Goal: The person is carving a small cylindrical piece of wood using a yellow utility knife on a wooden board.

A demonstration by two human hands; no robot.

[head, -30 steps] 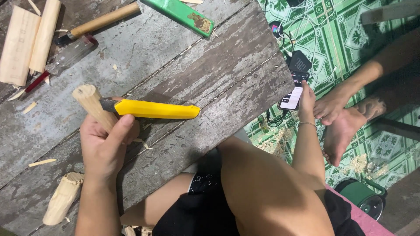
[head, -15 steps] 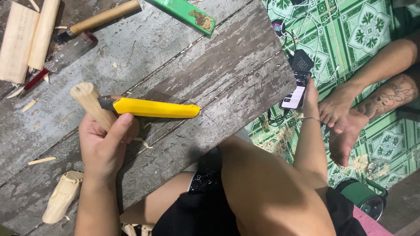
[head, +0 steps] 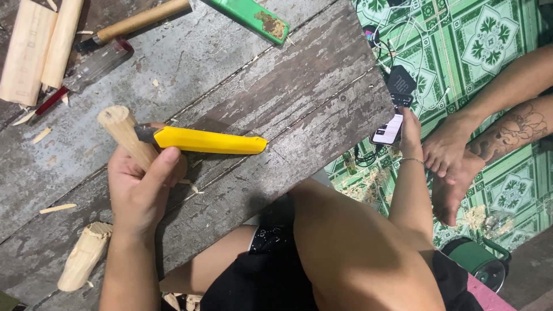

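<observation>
Left hand (head: 141, 190): fingers curled tight round a wooden peg (head: 124, 135), thumb laid up along its near side. The peg stands tilted, its rounded end pointing far and left, over the grey plank table (head: 276, 98).

Yellow knife (head: 207, 141): lies flat on the table, just right of the peg, its handle running to the right; the dark blade end meets the peg at the left hand. Whether the fingers also grip the knife cannot be told.

Right hand (head: 410, 124): reaching out past the right edge of the table, fingertips resting on a phone (head: 387, 129) that lies on the green patterned mat (head: 461, 46). The fingers lie stretched out and hold nothing. A thin bracelet sits at the wrist.

Beside the phone, farther off: a small black box (head: 401, 85) with white cables.

Far left of the table: two pale wood blocks (head: 40, 46), a hammer with a wooden handle (head: 138, 20), a red-handled tool (head: 55, 98). Far middle: a green flat tool (head: 247, 14).

Near left: a short split stub of wood (head: 83, 256); loose shavings scattered about.

Right, on the mat: another person's bare feet (head: 452, 167) and a tattooed shin. Near right: a dark green pot (head: 475, 262).
</observation>
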